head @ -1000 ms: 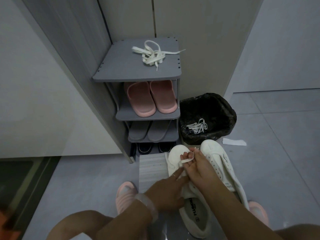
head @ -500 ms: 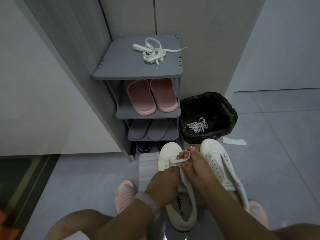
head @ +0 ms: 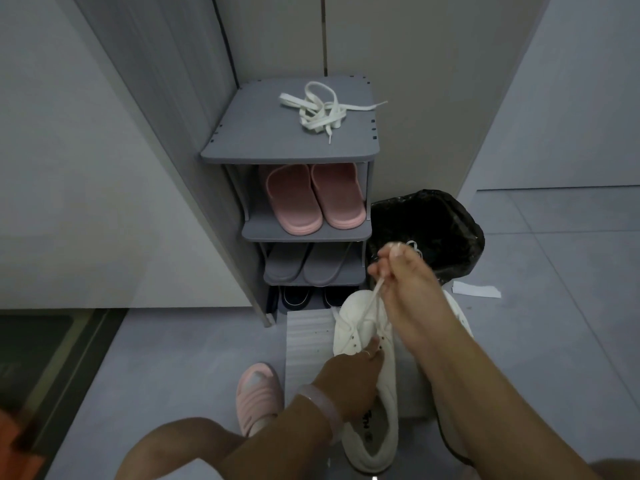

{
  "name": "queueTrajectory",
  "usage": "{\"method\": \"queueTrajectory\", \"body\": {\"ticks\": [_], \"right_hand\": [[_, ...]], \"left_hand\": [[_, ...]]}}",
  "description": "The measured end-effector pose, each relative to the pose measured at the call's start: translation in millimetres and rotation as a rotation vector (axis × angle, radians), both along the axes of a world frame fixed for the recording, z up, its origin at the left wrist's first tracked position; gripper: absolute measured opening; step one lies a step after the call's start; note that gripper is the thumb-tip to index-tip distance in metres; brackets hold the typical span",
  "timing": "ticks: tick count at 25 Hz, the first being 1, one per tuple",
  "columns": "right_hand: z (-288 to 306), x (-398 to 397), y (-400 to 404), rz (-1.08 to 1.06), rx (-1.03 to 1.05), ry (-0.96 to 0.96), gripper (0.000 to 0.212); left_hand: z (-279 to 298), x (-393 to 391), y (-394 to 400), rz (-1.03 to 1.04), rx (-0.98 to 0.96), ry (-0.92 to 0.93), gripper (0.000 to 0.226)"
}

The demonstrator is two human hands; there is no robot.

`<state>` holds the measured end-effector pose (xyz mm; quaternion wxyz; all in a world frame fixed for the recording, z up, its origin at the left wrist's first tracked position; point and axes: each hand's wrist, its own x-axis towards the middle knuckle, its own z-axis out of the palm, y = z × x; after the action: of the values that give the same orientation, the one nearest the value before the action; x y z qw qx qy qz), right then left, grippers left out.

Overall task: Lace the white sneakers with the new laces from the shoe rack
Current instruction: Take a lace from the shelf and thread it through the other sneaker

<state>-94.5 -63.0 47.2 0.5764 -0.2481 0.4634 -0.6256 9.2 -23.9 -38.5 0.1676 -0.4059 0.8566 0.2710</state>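
White sneaker (head: 367, 393), on floor: left hand (head: 349, 382) grips its side; right hand (head: 401, 275) pinches lace (head: 372, 303), taut.

This is the entrance corner of a home; a small grey shoe rack (head: 291, 152) stands against tall cabinet panels, with pink slippers (head: 313, 199), grey slippers (head: 304, 263) and dark shoes on its shelves; a bin with a black bag (head: 446, 223) stands beside it on grey floor tiles (head: 554, 306).
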Motion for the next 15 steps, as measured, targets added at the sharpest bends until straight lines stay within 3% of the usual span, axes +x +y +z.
{"method": "queueTrajectory", "body": {"ticks": [3,6,8,10,12,14,15], "right_hand": [[41.3,-14.4,1.8,0.038,-0.154,-0.097,0.032],[48.8,-13.8,7.0,0.088,-0.161,-0.122,0.032],[40.1,-13.9,8.4,0.054,-0.090,-0.159,0.032],[30.5,-18.5,9.5,-0.015,0.004,-0.182,0.030],[26.8,-22.0,11.9,-0.035,0.035,-0.191,0.029],[25.7,-22.8,13.4,0.025,0.011,-0.217,0.029],[24.4,-25.2,14.0,0.064,-0.002,-0.202,0.028]], "left_hand": [[7.9,-10.2,2.9,0.009,-0.002,-0.057,0.066],[12.8,-12.2,6.4,0.012,0.008,-0.057,0.064],[24.4,-13.6,0.9,0.157,-0.035,0.064,0.047],[38.0,-11.8,-15.6,0.462,-0.160,0.289,0.028],[40.0,-9.9,-31.4,0.670,-0.109,0.494,0.037],[36.1,-12.4,-33.5,0.583,0.032,0.433,0.046],[33.4,-14.8,-31.2,0.530,0.044,0.379,0.034]]}}
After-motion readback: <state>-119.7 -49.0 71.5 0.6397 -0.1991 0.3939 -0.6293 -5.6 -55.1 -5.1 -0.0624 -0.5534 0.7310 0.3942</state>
